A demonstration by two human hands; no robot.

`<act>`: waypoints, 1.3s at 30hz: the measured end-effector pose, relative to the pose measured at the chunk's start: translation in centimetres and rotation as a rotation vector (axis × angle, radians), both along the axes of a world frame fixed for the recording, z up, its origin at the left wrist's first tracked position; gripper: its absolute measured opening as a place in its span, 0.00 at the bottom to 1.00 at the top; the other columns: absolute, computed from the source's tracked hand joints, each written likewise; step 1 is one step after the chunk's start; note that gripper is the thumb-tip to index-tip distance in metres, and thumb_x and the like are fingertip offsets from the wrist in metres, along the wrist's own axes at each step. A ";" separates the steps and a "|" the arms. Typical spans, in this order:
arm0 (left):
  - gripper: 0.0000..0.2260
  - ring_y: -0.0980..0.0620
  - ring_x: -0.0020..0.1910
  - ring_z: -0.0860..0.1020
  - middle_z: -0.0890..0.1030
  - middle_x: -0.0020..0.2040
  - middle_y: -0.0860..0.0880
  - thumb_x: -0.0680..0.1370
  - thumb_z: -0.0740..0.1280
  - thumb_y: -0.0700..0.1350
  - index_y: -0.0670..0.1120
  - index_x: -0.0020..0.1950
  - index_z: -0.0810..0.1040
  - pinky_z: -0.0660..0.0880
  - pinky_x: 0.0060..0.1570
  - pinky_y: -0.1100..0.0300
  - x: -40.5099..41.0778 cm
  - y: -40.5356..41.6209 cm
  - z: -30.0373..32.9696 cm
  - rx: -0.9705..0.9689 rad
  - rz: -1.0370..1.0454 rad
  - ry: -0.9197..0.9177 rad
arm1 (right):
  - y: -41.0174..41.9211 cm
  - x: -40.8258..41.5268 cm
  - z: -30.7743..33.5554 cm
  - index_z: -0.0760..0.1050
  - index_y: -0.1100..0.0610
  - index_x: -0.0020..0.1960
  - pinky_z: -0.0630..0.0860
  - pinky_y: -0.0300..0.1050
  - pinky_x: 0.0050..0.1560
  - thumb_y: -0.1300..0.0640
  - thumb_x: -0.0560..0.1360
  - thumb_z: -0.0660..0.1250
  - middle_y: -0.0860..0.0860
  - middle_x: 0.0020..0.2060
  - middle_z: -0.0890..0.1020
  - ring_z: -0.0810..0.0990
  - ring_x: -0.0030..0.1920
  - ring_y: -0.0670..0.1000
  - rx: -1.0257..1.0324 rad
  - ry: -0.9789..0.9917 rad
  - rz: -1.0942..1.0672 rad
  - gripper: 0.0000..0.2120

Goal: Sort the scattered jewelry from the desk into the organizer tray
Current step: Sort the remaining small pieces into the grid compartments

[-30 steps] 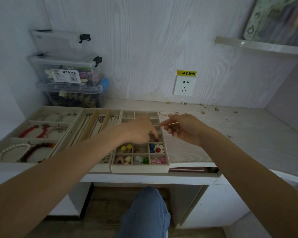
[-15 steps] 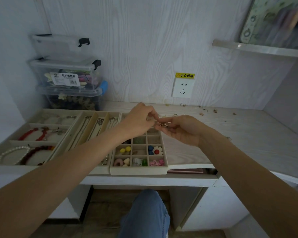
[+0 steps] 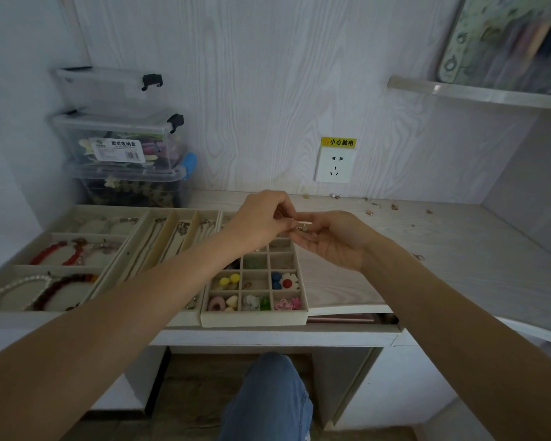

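Three beige organizer trays sit side by side on the desk. The gridded earring tray (image 3: 255, 319) holds coloured studs, the middle tray (image 3: 172, 227) holds necklaces, and the left tray (image 3: 23, 265) holds bead bracelets. Above the grid tray's far end my left hand (image 3: 261, 221) and my right hand (image 3: 331, 240) meet. My right hand cups small metal earrings (image 3: 301, 229), and my left thumb and forefinger pinch one of them. Loose jewelry pieces (image 3: 369, 212) lie scattered along the back of the desk (image 3: 458, 249).
Stacked clear storage boxes (image 3: 121, 144) stand at the back left against the wall. A wall socket (image 3: 334, 167) is behind the hands. A shelf (image 3: 477, 92) juts out upper right. A small ring (image 3: 420, 256) lies on the desk to the right. My knee (image 3: 268, 396) is below.
My left hand lifted out of the grid tray and came up to my right hand, where its fingers now pinch an earring. My right hand stayed almost in place.
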State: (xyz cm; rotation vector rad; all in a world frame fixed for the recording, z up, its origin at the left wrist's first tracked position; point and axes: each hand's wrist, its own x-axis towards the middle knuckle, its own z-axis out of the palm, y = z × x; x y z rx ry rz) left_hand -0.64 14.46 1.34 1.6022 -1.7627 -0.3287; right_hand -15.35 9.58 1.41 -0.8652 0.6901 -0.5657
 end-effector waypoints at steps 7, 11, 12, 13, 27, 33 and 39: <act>0.02 0.54 0.44 0.79 0.81 0.43 0.50 0.74 0.70 0.43 0.47 0.44 0.78 0.75 0.47 0.60 -1.0 -1.1 0.1 0.039 -0.019 0.107 | 0.1 -1.4 0.2 0.74 0.69 0.51 0.80 0.38 0.42 0.75 0.75 0.51 0.64 0.48 0.81 0.85 0.43 0.54 -0.053 0.059 -0.001 0.14; 0.02 0.56 0.39 0.78 0.80 0.41 0.50 0.76 0.69 0.42 0.47 0.44 0.77 0.75 0.40 0.65 -2.2 -1.7 0.3 0.119 -0.004 0.239 | -0.4 -2.4 0.0 0.75 0.70 0.53 0.80 0.37 0.40 0.74 0.76 0.53 0.63 0.46 0.82 0.84 0.41 0.52 -0.072 0.083 -0.015 0.13; 0.01 0.55 0.39 0.79 0.80 0.41 0.49 0.76 0.68 0.41 0.46 0.44 0.77 0.76 0.40 0.66 -2.5 -1.9 0.4 0.146 -0.003 0.298 | -0.5 -2.7 0.0 0.75 0.70 0.53 0.81 0.36 0.40 0.73 0.76 0.54 0.62 0.46 0.82 0.84 0.41 0.51 -0.080 0.094 -0.024 0.12; 0.01 0.54 0.39 0.79 0.81 0.41 0.47 0.76 0.67 0.40 0.45 0.45 0.77 0.76 0.40 0.67 -2.7 -1.9 0.5 0.170 -0.004 0.362 | -0.7 -2.9 -0.1 0.75 0.69 0.53 0.81 0.36 0.39 0.71 0.77 0.56 0.61 0.46 0.82 0.84 0.41 0.51 -0.086 0.104 -0.038 0.10; 0.04 0.56 0.36 0.78 0.80 0.40 0.47 0.79 0.63 0.41 0.42 0.47 0.77 0.78 0.38 0.68 -2.5 -1.7 0.9 0.318 0.020 0.584 | -1.5 -4.1 -0.4 0.79 0.64 0.48 0.77 0.31 0.37 0.66 0.76 0.64 0.52 0.38 0.80 0.79 0.38 0.45 -0.251 0.232 0.029 0.05; 0.07 0.57 0.34 0.76 0.80 0.38 0.49 0.77 0.67 0.45 0.41 0.50 0.80 0.75 0.35 0.69 -1.3 -0.8 1.6 0.366 0.040 0.462 | -1.2 -3.0 -0.5 0.80 0.64 0.50 0.73 0.30 0.33 0.66 0.75 0.65 0.49 0.34 0.78 0.74 0.36 0.43 -0.337 0.333 0.017 0.06; 0.06 0.55 0.38 0.81 0.82 0.40 0.47 0.76 0.66 0.37 0.41 0.51 0.81 0.79 0.40 0.66 0.0 0.6 1.3 0.473 -0.048 0.746 | -0.7 -2.3 -0.4 0.80 0.64 0.47 0.74 0.30 0.36 0.67 0.75 0.65 0.49 0.37 0.81 0.76 0.40 0.44 -0.423 0.375 0.007 0.05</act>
